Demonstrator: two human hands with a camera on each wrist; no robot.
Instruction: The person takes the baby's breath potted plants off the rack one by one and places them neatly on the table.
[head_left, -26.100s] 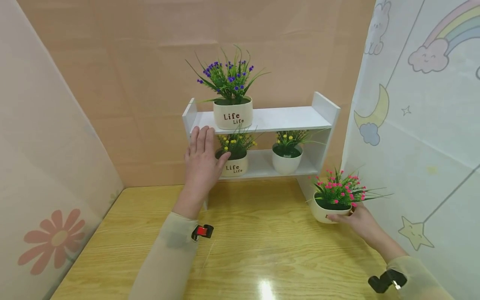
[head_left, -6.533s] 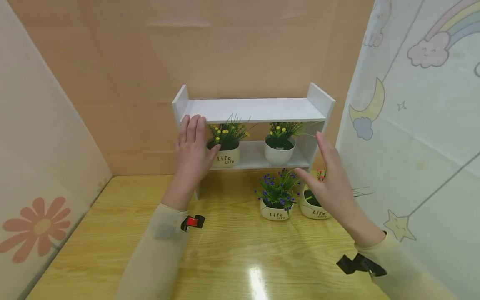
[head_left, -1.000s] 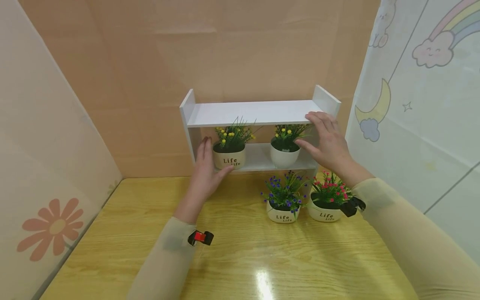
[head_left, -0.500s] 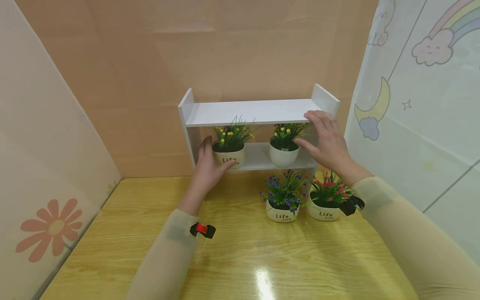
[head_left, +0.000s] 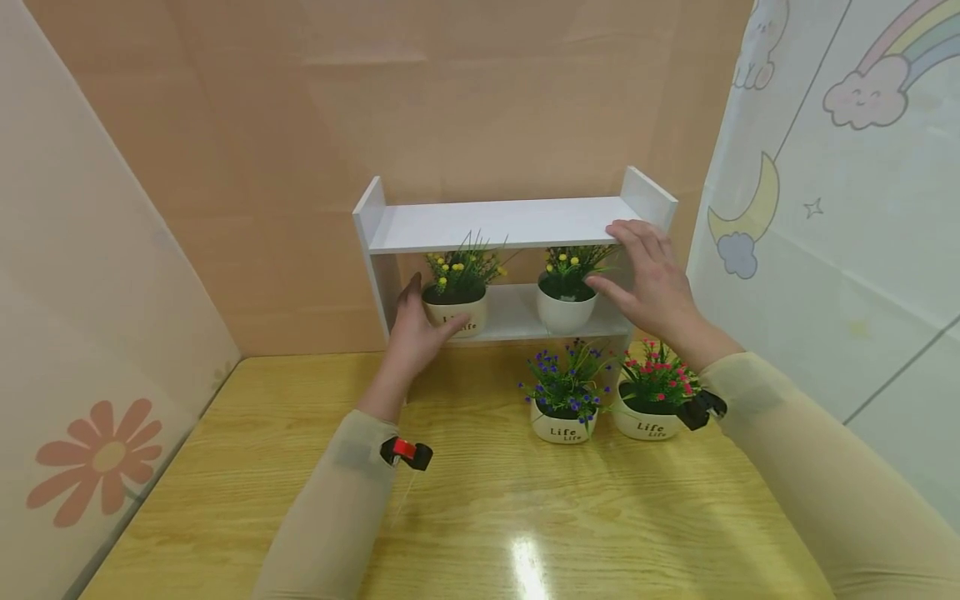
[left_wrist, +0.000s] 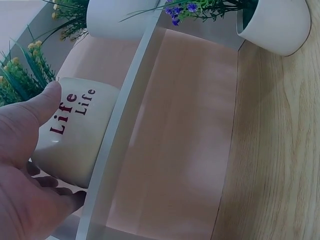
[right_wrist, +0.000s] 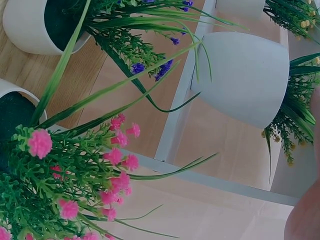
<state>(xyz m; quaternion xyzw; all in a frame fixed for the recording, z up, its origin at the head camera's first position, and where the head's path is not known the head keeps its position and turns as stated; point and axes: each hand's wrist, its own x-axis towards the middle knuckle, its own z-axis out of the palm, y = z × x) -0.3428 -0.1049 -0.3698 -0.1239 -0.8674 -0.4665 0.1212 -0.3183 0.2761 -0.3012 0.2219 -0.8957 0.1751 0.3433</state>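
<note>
A white two-tier shelf (head_left: 502, 223) holds two pots of yellow flowers on its lower level. My left hand (head_left: 416, 329) grips the left flowerpot (head_left: 454, 313), thumb across its "Life" lettering and fingers around its left side. The left wrist view shows the thumb (left_wrist: 47, 102) on that pot's front near the rim. My right hand (head_left: 654, 279) rests its straight fingertips on the upper board's front edge at the right. Its thumb points at the plain white pot (head_left: 566, 313) and overlaps its leaves.
On the wooden table (head_left: 480, 500), in front of the shelf's right end, stand a purple-flowered pot (head_left: 564, 425) and a pink-flowered pot (head_left: 647, 422). A patterned white wall (head_left: 840, 250) rises close on the right, another on the left.
Since the oldest frame the purple pot has come from the top board to the table, and the right hand has released the pink pot. Lately the left thumb moved onto the left pot's front.
</note>
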